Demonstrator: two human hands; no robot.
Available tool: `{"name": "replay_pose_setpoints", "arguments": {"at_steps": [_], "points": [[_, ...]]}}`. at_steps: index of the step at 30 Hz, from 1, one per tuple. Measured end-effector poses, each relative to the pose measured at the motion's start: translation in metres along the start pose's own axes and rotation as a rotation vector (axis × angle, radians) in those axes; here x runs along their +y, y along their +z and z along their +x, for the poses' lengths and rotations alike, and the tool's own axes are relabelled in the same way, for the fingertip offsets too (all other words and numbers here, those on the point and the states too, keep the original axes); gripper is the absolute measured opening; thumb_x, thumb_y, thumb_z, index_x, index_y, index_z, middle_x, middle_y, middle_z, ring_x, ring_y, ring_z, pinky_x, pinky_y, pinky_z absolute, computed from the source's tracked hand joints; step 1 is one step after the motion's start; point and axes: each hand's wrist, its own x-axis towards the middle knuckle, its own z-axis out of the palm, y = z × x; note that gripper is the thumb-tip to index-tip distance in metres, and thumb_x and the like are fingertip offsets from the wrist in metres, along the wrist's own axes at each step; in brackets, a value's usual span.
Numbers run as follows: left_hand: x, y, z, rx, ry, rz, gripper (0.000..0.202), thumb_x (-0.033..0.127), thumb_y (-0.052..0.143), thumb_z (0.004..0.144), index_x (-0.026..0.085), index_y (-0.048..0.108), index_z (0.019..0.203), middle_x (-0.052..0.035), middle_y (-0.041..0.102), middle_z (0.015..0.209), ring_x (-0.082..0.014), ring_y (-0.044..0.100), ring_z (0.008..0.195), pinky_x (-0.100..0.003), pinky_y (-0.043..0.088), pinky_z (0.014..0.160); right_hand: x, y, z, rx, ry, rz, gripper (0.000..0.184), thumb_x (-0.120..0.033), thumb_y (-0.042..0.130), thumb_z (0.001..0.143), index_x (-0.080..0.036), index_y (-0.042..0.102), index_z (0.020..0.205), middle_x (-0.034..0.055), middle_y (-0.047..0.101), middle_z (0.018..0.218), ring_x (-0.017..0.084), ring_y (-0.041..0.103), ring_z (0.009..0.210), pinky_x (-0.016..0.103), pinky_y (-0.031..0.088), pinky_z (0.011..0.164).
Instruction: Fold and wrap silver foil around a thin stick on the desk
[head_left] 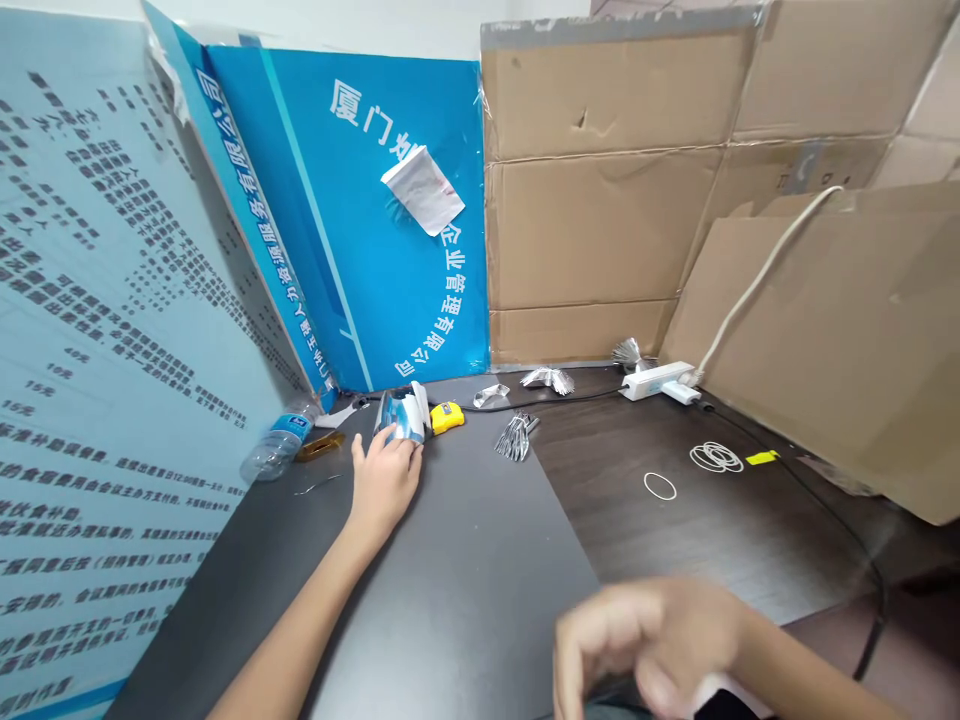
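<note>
Holding: your left hand (384, 482) rests its curved, slightly parted fingers against the foil packet (401, 416). You cannot tell from this view whether the fingers pinch it.

Packet position: the crumpled silver-and-blue foil packet sits at the far end of the gray mat (457, 570), just beside the yellow handheld item (447, 417).

Right hand: your right hand (645, 640) is blurred at the bottom edge of the view, above the desk (720, 535). Its fingers appear bunched, but you cannot tell whether it holds anything.

Left of packet: a clear plastic water bottle (277, 445) lies on its side beside the tilted printed notice board (112, 300).

Far side of desk: a bundle of folded foil strips (516, 437) lies near the packet, and a white power strip (656, 381) sits farther right.

Right of mat: loose rubber bands (716, 457) lie on the wood-grain surface, below the cardboard sheets (600, 180).
</note>
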Motion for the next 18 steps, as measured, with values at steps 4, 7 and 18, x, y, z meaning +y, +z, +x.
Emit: {"name": "replay_pose_setpoints", "arguments": {"at_steps": [4, 7, 18], "points": [[-0.008, 0.0, 0.006, -0.003, -0.064, 0.068, 0.032, 0.031, 0.05, 0.102, 0.018, 0.073, 0.084, -0.0148, 0.08, 0.098, -0.0362, 0.065, 0.123, -0.071, 0.028, 0.117, -0.014, -0.039, 0.031, 0.106, -0.117, -0.003, 0.05, -0.057, 0.073, 0.09, -0.01, 0.072, 0.108, 0.0169, 0.078, 0.106, 0.024, 0.074, 0.102, 0.038, 0.051, 0.098], [-0.012, -0.001, 0.012, 0.004, -0.126, 0.138, 0.03, 0.034, 0.053, 0.101, 0.018, 0.075, 0.089, -0.0179, 0.079, 0.105, -0.0352, 0.065, 0.122, -0.065, 0.032, 0.117, -0.014, -0.07, 0.058, 0.213, -0.101, 0.101, 0.036, -0.046, 0.077, 0.089, -0.013, 0.071, 0.104, 0.013, 0.075, 0.103, 0.022, 0.073, 0.095, 0.034, 0.057, 0.081], [-0.002, -0.018, 0.005, 0.123, -0.005, -0.129, 0.036, 0.04, 0.053, 0.103, 0.021, 0.07, 0.078, -0.0111, 0.079, 0.096, -0.0322, 0.07, 0.112, -0.06, 0.03, 0.119, -0.006, -0.089, 0.061, 0.407, -0.271, 0.48, 0.034, -0.044, 0.067, 0.094, -0.011, 0.071, 0.104, 0.0095, 0.07, 0.097, 0.019, 0.068, 0.088, 0.036, 0.053, 0.088]]}}
